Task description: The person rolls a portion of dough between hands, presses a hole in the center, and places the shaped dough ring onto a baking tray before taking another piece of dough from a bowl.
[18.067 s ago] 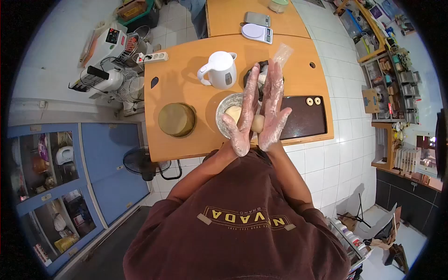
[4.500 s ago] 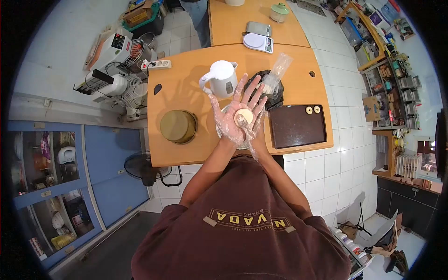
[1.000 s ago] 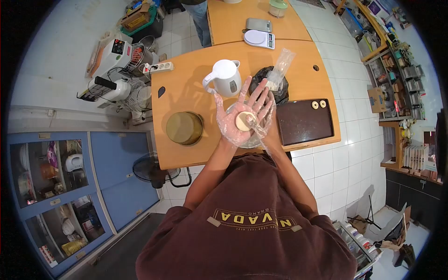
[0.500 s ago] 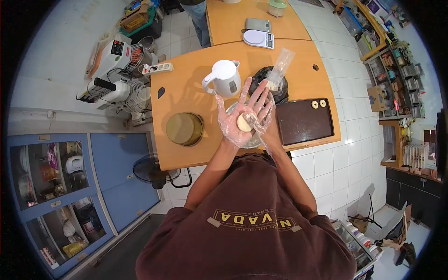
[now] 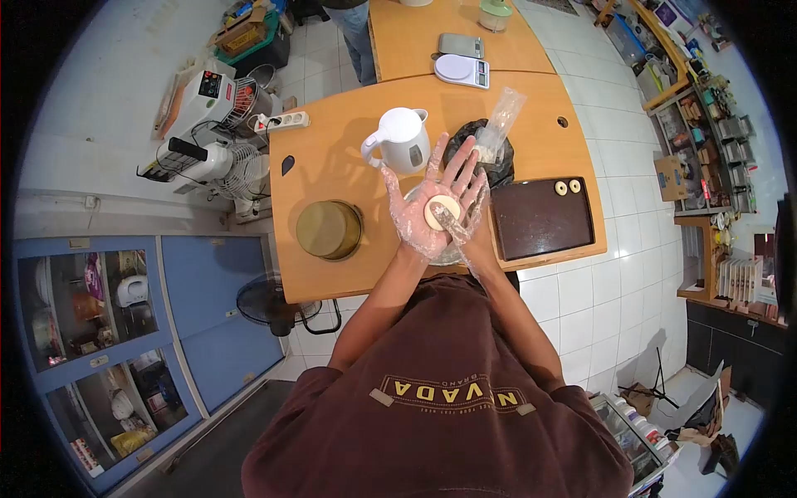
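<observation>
A round, flattened piece of pale dough (image 5: 436, 217) lies on the palm of my left hand (image 5: 418, 217), whose floury fingers are spread. My right hand (image 5: 471, 228) is beside and partly behind it, with one finger or thumb pressed on the middle of the dough. Its other fingers are extended, coated in flour. Beneath both hands stands a metal bowl (image 5: 448, 255), mostly hidden. To the right, a dark tray (image 5: 541, 220) holds two small dough rings (image 5: 568, 187) in its upper right corner.
A white kettle (image 5: 403, 141), a black bag (image 5: 501, 172) with a clear plastic bag (image 5: 505, 116), and a brass-coloured round tin (image 5: 328, 229) stand on the wooden table (image 5: 332, 124). Farther back are a white scale (image 5: 462, 70) and a standing person's legs (image 5: 355, 41).
The right finger has shifted on the dough, from its upper right side to its middle. Since the oldest frame, the ball between the palms has become a flat round.
</observation>
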Motion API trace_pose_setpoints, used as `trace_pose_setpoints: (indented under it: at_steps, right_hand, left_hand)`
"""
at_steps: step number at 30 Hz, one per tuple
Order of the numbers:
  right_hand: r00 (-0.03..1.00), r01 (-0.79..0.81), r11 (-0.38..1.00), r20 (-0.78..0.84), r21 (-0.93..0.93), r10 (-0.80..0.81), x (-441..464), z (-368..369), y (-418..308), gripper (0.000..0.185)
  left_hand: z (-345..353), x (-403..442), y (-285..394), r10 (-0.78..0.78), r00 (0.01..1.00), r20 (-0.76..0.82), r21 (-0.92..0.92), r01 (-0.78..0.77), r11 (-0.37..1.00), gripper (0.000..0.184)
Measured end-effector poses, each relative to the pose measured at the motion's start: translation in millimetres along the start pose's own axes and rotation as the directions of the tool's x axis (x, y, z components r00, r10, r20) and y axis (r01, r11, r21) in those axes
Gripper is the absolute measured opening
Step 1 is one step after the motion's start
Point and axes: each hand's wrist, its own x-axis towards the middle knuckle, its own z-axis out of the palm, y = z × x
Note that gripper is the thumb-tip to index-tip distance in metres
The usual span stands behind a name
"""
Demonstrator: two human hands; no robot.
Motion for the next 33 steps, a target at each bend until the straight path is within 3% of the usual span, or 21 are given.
trace_pose_setpoints:
  at_steps: [6,12,15,18,21,24,27,33]
  right_hand:
    - [0.998,0.030,0.998,-0.061,0.052,-0.027,-0.2,6.3,0.3,0.121]
    - [0.999,0.031,0.999,-0.030,-0.017,-0.031,-5.3,5.8,2.8,0.123]
    - [0.998,0.024,0.999,-0.055,-0.029,-0.026,-5.3,7.6,4.5,0.124]
    - [0.998,-0.036,0.998,-0.057,0.048,0.039,-8.6,8.0,-14.0,0.125]
    - [0.998,0.060,0.987,0.015,-0.149,-0.058,-7.4,5.0,1.6,0.121]
    - [0.996,0.010,0.999,0.091,-0.034,-0.007,-9.0,7.7,-3.8,0.119]
    - [0.998,0.062,0.973,0.046,-0.224,-0.053,-9.7,5.8,-3.1,0.118]
    - [1.000,0.011,0.996,0.017,-0.092,-0.010,-7.8,4.8,11.8,0.115]
  left_hand:
    - [-4.4,0.8,-0.2,0.005,1.000,0.004,0.019,-0.005,1.000,0.110]
    - [-0.3,0.9,-2.5,0.036,0.999,0.004,0.074,-0.037,0.997,0.110]
    - [-3.6,0.1,-2.9,0.026,1.000,-0.002,0.015,-0.026,1.000,0.110]
    - [-1.3,-0.3,-2.7,0.030,0.999,0.012,0.046,-0.031,0.998,0.110]
    - [0.2,1.4,-1.0,0.043,0.999,0.033,0.048,-0.045,0.998,0.110]
    - [1.8,1.5,-0.6,0.026,0.999,0.048,0.030,-0.028,0.999,0.110]
    - [-1.8,-0.2,1.1,0.012,0.999,0.035,-0.064,-0.009,0.998,0.110]
    - [4.5,-4.2,4.0,0.000,1.000,0.021,-0.036,0.001,0.999,0.109]
